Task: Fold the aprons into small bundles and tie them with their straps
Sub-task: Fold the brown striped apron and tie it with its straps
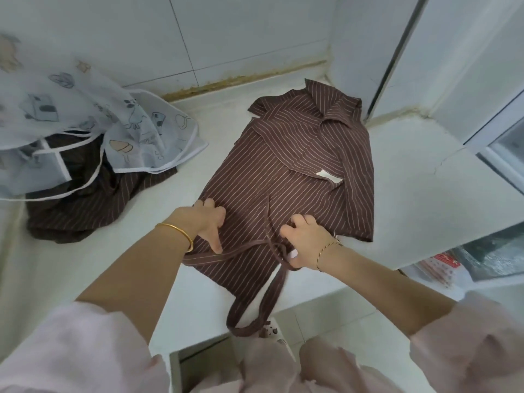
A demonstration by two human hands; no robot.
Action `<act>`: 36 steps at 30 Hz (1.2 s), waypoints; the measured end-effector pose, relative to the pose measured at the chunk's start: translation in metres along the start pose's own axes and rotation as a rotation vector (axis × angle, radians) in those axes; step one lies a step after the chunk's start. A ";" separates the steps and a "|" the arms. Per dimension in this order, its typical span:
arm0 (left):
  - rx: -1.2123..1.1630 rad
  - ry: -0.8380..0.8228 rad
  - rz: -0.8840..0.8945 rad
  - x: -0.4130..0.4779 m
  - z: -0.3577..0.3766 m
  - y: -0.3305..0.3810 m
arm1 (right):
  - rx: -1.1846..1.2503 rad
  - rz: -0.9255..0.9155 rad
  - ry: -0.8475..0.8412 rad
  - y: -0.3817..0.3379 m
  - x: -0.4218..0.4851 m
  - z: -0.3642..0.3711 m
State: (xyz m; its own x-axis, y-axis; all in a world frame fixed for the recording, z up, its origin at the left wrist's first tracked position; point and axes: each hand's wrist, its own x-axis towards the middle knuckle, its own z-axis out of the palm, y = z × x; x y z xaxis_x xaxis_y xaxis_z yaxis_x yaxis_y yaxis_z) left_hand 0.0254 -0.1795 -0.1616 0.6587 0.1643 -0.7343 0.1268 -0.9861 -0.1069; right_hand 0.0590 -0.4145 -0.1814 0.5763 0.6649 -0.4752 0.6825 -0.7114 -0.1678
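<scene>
A brown apron with thin pale stripes (297,165) lies folded lengthwise on the white counter (411,194), its near end towards me. My left hand (205,222) grips the near left edge, thumb stretched across the cloth. My right hand (304,239) grips the fabric near the right side, where a strap crosses. One brown strap (263,302) hangs in a loop over the counter's front edge. A second brown striped apron (85,199) lies crumpled at the left, under a sheer white apron with cartoon prints (85,117).
White tiled walls close off the back and the right corner. A window frame (499,154) stands at the right, with packets on a lower shelf (482,265) below it. The counter's front edge runs just under my forearms.
</scene>
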 end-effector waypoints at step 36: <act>-0.392 0.413 0.231 -0.106 0.002 0.177 | 0.824 0.229 0.667 0.088 -0.146 0.010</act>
State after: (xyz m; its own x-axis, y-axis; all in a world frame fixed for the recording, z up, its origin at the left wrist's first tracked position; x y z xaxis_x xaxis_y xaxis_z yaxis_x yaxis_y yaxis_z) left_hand -0.0234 -0.3712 -0.1041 0.9246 0.0199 -0.3803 0.1582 -0.9285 0.3359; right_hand 0.0303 -0.5768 -0.1354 0.9497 0.3096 -0.0460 0.1588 -0.6031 -0.7817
